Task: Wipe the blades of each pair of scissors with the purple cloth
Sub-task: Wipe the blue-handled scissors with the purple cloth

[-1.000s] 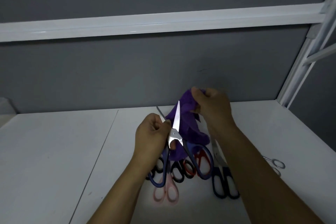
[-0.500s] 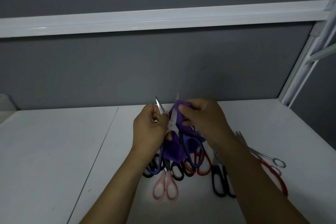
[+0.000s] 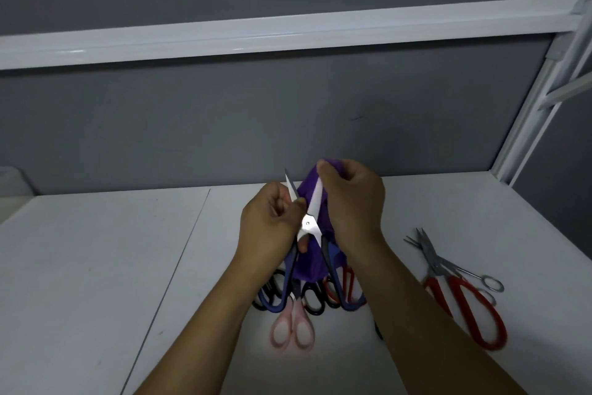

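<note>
Wiping one blade of the open blue scissors (image 3: 309, 225).
Your left hand (image 3: 271, 222) gripped the blue scissors by the pivot, above the table (image 3: 128, 266); your right hand (image 3: 352, 202) pinched the purple cloth (image 3: 310, 266) round a blade. The bare blade probably came next, wiped carefully.

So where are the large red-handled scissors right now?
In the head view the red-handled scissors lie on the white table at far right, apart from the central pile, small silver scissors against their blades.

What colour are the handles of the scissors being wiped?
Dark blue handles on the scissors; head view shows them best.
</note>
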